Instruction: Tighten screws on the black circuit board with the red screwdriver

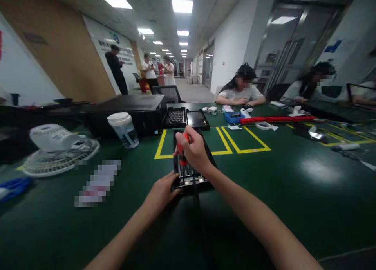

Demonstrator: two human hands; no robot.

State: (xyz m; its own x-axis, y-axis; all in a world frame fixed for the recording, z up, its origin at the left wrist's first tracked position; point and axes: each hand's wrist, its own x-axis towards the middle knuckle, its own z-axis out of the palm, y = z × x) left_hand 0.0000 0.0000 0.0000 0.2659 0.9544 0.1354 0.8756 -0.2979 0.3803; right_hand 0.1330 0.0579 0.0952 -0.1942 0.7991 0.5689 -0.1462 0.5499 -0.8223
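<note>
Directly before me on the green table lies a shallow black case with rows of small parts inside. My right hand is above it, fingers wrapped round the red handle of a screwdriver that points down into the case. The screwdriver's tip is too blurred to make out. At the near left corner, my left hand grips the case, its thumb along the front edge and its fingers on the left side. The far part of the case is partly hidden behind my right hand.
A lidded plastic cup, a white fan and a large black box are on the left. Beyond my hands lies an open black case. A blue tray and red strip lie far right, near seated people.
</note>
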